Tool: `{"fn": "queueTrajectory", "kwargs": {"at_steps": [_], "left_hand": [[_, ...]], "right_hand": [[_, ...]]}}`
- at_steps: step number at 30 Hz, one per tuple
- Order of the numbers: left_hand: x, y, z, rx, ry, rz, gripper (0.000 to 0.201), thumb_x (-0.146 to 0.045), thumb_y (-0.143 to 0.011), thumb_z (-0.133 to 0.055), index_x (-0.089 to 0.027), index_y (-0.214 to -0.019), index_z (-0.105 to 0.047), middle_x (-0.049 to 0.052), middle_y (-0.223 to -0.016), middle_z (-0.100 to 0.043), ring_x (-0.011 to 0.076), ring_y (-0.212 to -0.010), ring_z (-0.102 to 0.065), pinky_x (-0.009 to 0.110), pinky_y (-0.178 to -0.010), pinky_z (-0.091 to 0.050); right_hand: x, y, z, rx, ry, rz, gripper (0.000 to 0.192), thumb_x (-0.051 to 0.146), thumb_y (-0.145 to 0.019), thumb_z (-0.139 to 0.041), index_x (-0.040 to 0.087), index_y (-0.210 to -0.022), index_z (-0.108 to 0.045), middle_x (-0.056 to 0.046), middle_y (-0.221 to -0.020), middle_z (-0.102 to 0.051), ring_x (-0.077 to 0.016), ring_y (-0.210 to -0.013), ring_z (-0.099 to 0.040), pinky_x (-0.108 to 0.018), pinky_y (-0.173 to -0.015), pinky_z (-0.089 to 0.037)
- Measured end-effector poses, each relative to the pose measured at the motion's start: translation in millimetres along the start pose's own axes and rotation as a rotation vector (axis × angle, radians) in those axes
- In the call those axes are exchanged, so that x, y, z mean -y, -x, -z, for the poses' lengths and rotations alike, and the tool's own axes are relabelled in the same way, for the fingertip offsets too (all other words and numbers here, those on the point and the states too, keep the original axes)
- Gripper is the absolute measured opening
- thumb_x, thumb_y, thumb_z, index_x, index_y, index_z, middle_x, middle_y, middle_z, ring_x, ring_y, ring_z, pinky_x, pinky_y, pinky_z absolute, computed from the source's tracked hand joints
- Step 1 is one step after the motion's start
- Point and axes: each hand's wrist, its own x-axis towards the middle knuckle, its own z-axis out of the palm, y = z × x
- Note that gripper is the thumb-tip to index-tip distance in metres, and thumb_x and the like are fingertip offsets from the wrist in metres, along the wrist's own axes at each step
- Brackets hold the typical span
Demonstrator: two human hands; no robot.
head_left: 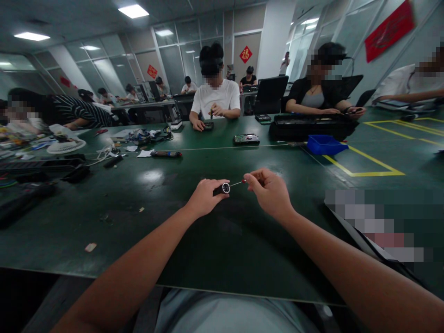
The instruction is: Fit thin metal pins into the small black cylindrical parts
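The head view shows the person's left hand (204,196) closed around a short black cylindrical tool handle with a silver ring at its open end (224,188), held just above the dark green work table (145,231). The right hand (270,192) pinches a thin metal screwdriver bit with a small red collar (239,183) between thumb and fingertips, the bit pointing toward the ring.

The step in hand looks like seating the bit in the handle. It would go best with the handle held level and still while the bit comes in straight along the handle's axis; a tilted approach would likely catch on the ring. A light pinch near the red collar seems enough, since the bit is slender and could slip or flick away under too much force.

The handle lies inside the left fist, its ringed end sticking out toward the right hand. The bit spans the small gap between the two hands, its tip at or just beside the ring; whether it has entered cannot be told. Beyond the hands, well apart, lie a black and red pen-shaped tool (165,153) and a blue plastic tray (326,144), to the far right of the right hand.
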Motion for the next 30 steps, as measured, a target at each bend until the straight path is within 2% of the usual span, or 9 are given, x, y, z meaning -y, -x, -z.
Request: {"fn": "queueTrajectory", "kwargs": {"at_steps": [3, 5, 7, 10, 12, 18, 24, 27, 30], "left_hand": [[1.1, -0.2, -0.8, -0.003, 0.000, 0.002, 0.041, -0.033, -0.088, -0.069, -0.027, -0.128, -0.062, 0.004, -0.119, -0.069, 0.0237, -0.107, -0.061, 0.043, -0.098, -0.042], [1.6, -0.3, -1.1, 0.000, -0.005, 0.008, 0.041, -0.033, -0.087, -0.069, -0.027, -0.128, -0.062, 0.004, -0.117, -0.070, 0.0238, -0.106, -0.061, 0.043, -0.097, -0.042], [1.5, -0.4, -1.2, 0.001, -0.007, 0.014, 0.041, -0.033, -0.087, -0.070, -0.027, -0.127, -0.063, 0.004, -0.116, -0.070, 0.0239, -0.105, -0.061, 0.043, -0.097, -0.043], [0.1, -0.6, -0.6, 0.000, -0.002, 0.014, 0.041, -0.033, -0.086, -0.071, -0.027, -0.126, -0.063, 0.004, -0.116, -0.070, 0.0236, -0.104, -0.062, 0.042, -0.095, -0.043], [-1.2, -0.7, 0.3, 0.002, 0.001, 0.013, 0.041, -0.032, -0.086, -0.071, -0.026, -0.126, -0.063, 0.004, -0.117, -0.070, 0.0234, -0.104, -0.062, 0.042, -0.095, -0.043], [-1.4, -1.0, 1.5, 0.010, 0.007, 0.019, 0.041, -0.031, -0.087, -0.070, -0.026, -0.126, -0.063, 0.004, -0.119, -0.070, 0.0236, -0.108, -0.062, 0.041, -0.096, -0.043], [1.4, -0.9, 1.1, 0.016, 0.010, 0.000, 0.040, -0.031, -0.087, -0.069, -0.025, -0.126, -0.063, 0.005, -0.118, -0.070, 0.0237, -0.108, -0.062, 0.042, -0.097, -0.043], [1.2, -1.1, 1.3, 0.016, 0.014, 0.008, 0.040, -0.032, -0.087, -0.069, -0.025, -0.127, -0.063, 0.005, -0.118, -0.070, 0.0245, -0.108, -0.062, 0.043, -0.097, -0.043], [0.3, -1.1, 0.9, 0.012, 0.014, 0.030, 0.040, -0.030, -0.087, -0.070, -0.026, -0.126, -0.063, 0.005, -0.118, -0.070, 0.0247, -0.107, -0.061, 0.043, -0.097, -0.043]], "right_hand": [[-1.4, 2.5, -1.5, 0.030, -0.052, 0.100, 0.017, 0.034, -0.090, -0.056, 0.020, -0.096, -0.063, -0.003, -0.078, -0.068, -0.0175, -0.070, -0.064, -0.031, -0.064, -0.046], [-1.2, 3.3, -1.4, 0.056, -0.041, 0.132, 0.015, 0.031, -0.089, -0.056, 0.021, -0.098, -0.062, -0.003, -0.081, -0.069, -0.0175, -0.072, -0.064, -0.030, -0.064, -0.046], [-0.4, 3.3, -0.5, 0.074, -0.005, 0.132, 0.017, 0.034, -0.091, -0.054, 0.021, -0.094, -0.064, -0.002, -0.077, -0.068, -0.0169, -0.069, -0.063, -0.030, -0.063, -0.044], [0.1, 2.3, 0.6, 0.064, 0.060, 0.096, 0.033, 0.044, -0.097, -0.044, 0.021, -0.087, -0.065, 0.000, -0.064, -0.062, -0.0158, -0.060, -0.059, -0.029, -0.058, -0.040], [-0.4, 1.8, 0.6, 0.053, 0.093, 0.077, 0.036, 0.046, -0.098, -0.042, 0.021, -0.087, -0.066, 0.000, -0.062, -0.060, -0.0160, -0.058, -0.058, -0.029, -0.058, -0.039], [-1.3, 3.3, 0.4, 0.076, 0.116, 0.141, 0.029, 0.033, -0.096, -0.042, 0.018, -0.113, -0.061, -0.003, -0.075, -0.066, -0.0176, -0.066, -0.061, -0.030, -0.062, -0.041], [0.3, 3.1, 2.0, 0.090, 0.118, 0.107, 0.033, 0.040, -0.098, -0.038, 0.020, -0.103, -0.064, -0.004, -0.076, -0.067, -0.0199, -0.069, -0.062, -0.033, -0.064, -0.042], [-0.8, 2.1, -0.2, 0.052, 0.017, 0.038, 0.026, 0.038, -0.095, -0.046, 0.021, -0.108, -0.060, -0.004, -0.079, -0.067, -0.0204, -0.072, -0.063, -0.034, -0.067, -0.045], [-5.3, -0.2, -6.0, 0.032, -0.210, -0.047, 0.022, 0.041, -0.091, -0.053, 0.020, -0.097, -0.061, -0.005, -0.083, -0.068, -0.0200, -0.077, -0.064, -0.036, -0.074, -0.050]]}}
